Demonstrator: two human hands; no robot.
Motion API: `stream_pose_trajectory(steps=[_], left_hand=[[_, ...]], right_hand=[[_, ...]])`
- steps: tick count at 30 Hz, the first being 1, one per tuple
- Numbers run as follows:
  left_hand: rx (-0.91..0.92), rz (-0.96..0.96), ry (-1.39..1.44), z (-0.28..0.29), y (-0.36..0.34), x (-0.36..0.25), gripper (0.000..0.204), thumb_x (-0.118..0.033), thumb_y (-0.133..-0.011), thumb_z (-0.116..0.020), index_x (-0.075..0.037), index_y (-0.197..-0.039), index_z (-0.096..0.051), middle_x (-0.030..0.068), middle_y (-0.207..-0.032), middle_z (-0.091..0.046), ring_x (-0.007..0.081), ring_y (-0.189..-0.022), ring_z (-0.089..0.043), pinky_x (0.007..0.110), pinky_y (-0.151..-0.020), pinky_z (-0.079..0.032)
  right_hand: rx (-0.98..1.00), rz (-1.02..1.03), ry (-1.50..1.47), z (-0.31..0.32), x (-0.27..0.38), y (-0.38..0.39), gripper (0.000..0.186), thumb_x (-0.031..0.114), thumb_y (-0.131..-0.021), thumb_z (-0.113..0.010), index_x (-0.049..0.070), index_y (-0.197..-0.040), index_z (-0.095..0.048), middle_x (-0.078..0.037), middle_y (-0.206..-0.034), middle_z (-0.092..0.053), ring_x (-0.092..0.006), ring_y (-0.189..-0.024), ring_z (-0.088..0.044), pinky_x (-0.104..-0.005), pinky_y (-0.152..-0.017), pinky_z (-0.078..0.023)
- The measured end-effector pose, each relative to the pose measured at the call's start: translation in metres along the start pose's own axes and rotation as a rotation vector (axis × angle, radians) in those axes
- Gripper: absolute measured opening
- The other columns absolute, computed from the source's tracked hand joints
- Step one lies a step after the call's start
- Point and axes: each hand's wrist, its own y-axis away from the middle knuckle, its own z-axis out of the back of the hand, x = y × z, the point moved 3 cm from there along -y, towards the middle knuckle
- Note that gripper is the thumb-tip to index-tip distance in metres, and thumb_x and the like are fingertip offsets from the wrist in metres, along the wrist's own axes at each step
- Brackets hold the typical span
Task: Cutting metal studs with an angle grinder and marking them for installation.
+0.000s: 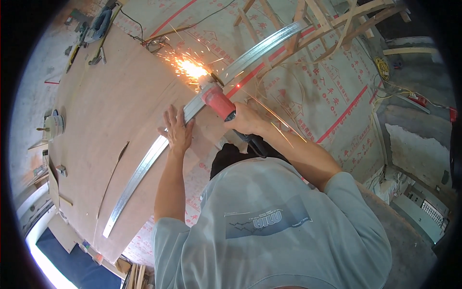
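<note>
My right hand (pixel 243 119) is wrapped round the dark rear body of a red angle grinder (pixel 217 99). Its disc meets a long silvery metal channel (pixel 139 176), and bright orange sparks (pixel 191 67) spray from there to the far left, with a few streaks flying off to the right. The channel runs across the wooden board (pixel 110 96) and sticks out past its edge toward the far right. With fingers spread, my left hand (pixel 178 129) presses on the channel a little nearer to me than the grinder. Glare hides the exact point of contact.
Beyond the board, wooden trestles (pixel 332 21) stand at the far right on printed floor sheeting (pixel 337 91). A white bucket (pixel 55 124) is at the left. A thin dark strip (pixel 114 176) lies on the board. Cables (pixel 156 44) are tangled near the board's far edge.
</note>
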Motion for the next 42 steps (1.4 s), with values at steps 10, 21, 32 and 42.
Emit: stream_pose_trajectory(steps=[10,21,32,42], left_hand=[[-0.025,-0.018,0.017,0.0,0.001,0.001,0.064,-0.045,-0.098,-0.062,-0.027,-0.156,-0.041,0.011,-0.17,-0.021,0.0387,-0.157,-0.015,0.08,-0.112,-0.01],[-0.041,-0.029,0.009,-0.002,0.0,0.006,0.065,-0.046,-0.098,-0.062,-0.026,-0.156,-0.041,0.0095,-0.17,-0.021,0.0375,-0.157,-0.016,0.08,-0.111,-0.012],[-0.214,-0.177,0.28,0.003,0.008,0.018,0.062,-0.022,-0.086,-0.077,-0.01,-0.142,-0.051,0.0165,-0.147,-0.047,0.0368,-0.14,-0.041,0.062,-0.112,-0.024],[-0.343,-0.271,0.132,0.02,0.003,0.0,0.059,-0.015,-0.073,-0.084,-0.01,-0.126,-0.059,0.0096,-0.125,-0.058,0.0305,-0.12,-0.054,0.049,-0.101,-0.036]], right_hand=[[0.031,-0.031,0.024,0.002,-0.002,0.005,0.053,0.031,-0.065,-0.081,-0.005,-0.099,-0.063,-0.026,-0.095,-0.07,-0.0393,-0.092,-0.071,-0.0456,-0.08,-0.055],[0.05,0.025,-0.046,-0.004,-0.015,0.01,0.05,0.031,-0.066,-0.081,-0.002,-0.1,-0.065,-0.023,-0.093,-0.069,-0.0382,-0.088,-0.069,-0.0456,-0.081,-0.054],[-0.077,0.011,-0.184,0.07,-0.035,0.08,0.047,0.02,-0.072,-0.083,-0.001,-0.11,-0.064,-0.009,-0.086,-0.068,-0.021,-0.078,-0.064,-0.0373,-0.076,-0.052],[-0.108,-0.111,-0.563,0.094,-0.02,0.127,0.043,0.009,-0.079,-0.078,0.0,-0.115,-0.056,-0.006,-0.085,-0.065,-0.0156,-0.071,-0.066,-0.0316,-0.066,-0.055]])
